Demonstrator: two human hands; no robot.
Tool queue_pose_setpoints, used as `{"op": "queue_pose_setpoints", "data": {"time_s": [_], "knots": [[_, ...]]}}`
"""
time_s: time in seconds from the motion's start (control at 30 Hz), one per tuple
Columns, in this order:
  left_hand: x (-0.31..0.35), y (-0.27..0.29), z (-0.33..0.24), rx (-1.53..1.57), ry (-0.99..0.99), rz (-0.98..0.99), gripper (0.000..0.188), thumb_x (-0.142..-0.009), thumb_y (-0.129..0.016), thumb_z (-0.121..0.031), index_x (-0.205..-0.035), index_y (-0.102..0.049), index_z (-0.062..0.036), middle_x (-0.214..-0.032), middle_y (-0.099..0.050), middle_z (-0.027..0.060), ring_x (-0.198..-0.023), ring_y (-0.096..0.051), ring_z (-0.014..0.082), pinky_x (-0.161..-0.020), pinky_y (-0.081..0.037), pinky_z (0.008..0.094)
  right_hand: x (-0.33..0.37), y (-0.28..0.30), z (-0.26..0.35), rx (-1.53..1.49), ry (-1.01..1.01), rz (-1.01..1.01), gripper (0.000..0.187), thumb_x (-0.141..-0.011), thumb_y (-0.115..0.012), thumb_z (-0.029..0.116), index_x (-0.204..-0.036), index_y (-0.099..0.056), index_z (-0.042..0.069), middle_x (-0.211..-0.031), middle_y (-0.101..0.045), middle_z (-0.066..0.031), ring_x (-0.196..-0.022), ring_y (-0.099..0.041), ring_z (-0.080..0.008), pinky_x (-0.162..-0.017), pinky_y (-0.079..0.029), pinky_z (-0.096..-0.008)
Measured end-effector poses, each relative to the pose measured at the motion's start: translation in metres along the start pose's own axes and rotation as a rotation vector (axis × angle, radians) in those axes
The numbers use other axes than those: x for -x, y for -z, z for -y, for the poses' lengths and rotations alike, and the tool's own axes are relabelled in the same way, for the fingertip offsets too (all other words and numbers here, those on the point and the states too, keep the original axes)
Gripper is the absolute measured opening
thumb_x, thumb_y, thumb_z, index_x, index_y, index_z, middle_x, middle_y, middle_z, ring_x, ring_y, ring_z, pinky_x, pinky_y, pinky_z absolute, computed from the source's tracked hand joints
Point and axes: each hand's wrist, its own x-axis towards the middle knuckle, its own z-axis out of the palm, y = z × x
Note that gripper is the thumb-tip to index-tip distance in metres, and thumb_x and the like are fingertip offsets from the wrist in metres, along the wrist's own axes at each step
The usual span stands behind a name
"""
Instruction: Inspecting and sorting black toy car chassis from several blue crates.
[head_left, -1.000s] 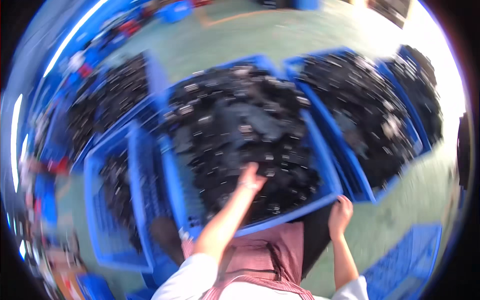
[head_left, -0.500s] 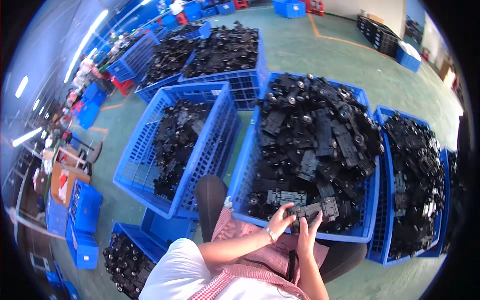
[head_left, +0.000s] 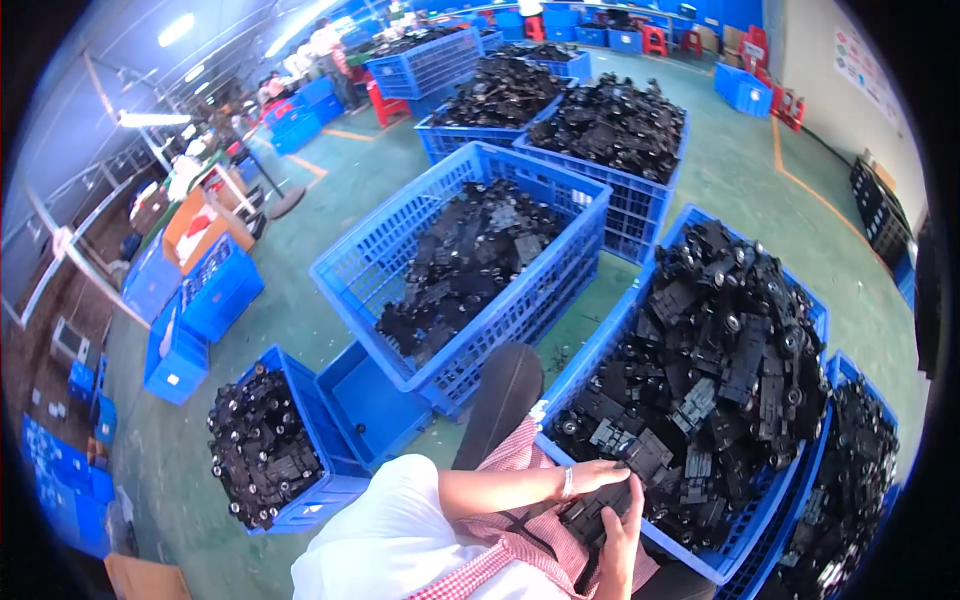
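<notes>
Both of my hands are over my lap at the near edge of a blue crate (head_left: 700,572). A flat black plastic toy-car chassis (head_left: 583,515) lies between them. My left hand (head_left: 597,477) is closed at its upper edge, fingers partly hidden. My right hand (head_left: 622,522) grips its right side with the thumb on top. Just beyond my fingertips is another dark chassis (head_left: 646,455); I cannot tell whether it is touched or lies in the crate. A heap of black chassis (head_left: 745,350), some with small wheels, fills that crate.
To the left stands a half-filled blue crate (head_left: 490,330), with more full crates (head_left: 610,125) behind. A smaller bin of wheeled parts (head_left: 262,445) and a blue tray (head_left: 375,400) sit low at the left. Another full crate (head_left: 850,470) is at the right. Several people (head_left: 325,45) are far back.
My view has swung left, so the crates appear further right. My hands have brought the chassis from over the crate back toward my lap.
</notes>
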Motion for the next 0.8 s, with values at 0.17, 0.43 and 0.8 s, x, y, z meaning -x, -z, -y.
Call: {"op": "queue_pose_setpoints", "data": {"time_s": [0.17,0.43,0.8], "knots": [[0.007,0.008,-0.023,0.343,-0.063,-0.189,0.035,-0.094,-0.051,-0.029,-0.115,-0.055,-0.0008,-0.104,-0.064,0.0085,-0.089,-0.063,0.0159,-0.079,-0.052,0.0316,-0.001,0.008,-0.010,-0.038,-0.062,-0.098,0.057,-0.086,-0.046,-0.001,-0.140,-0.029,0.004,-0.113,-0.055,-0.0097,-0.096,-0.054,-0.0133,-0.084,-0.044,-0.0242],[0.004,-0.005,-0.021,-0.202,-0.087,-0.503,0.067,-0.087,-0.060,-0.039,-0.129,-0.034,0.0062,-0.107,-0.058,0.0158,-0.098,-0.056,0.0203,-0.087,-0.045,0.0335,-0.008,0.002,-0.010,0.442,0.009,-0.207,0.041,-0.083,-0.057,0.002,-0.122,-0.047,-0.007,-0.110,-0.057,-0.0180,-0.097,-0.055,-0.0247,-0.087,-0.043,-0.0333],[0.010,0.003,-0.029,0.420,-0.205,-0.263,0.036,-0.090,-0.056,-0.036,-0.111,-0.047,-0.0085,-0.077,-0.053,0.0003,-0.065,-0.051,0.0099,-0.059,-0.044,0.0257,0.022,-0.015,-0.008,0.527,0.377,-0.189,0.023,-0.092,-0.042,0.007,-0.093,-0.058,-0.010,-0.064,-0.062,-0.0109,-0.055,-0.059,-0.0161,-0.053,-0.048,-0.0280]]}}
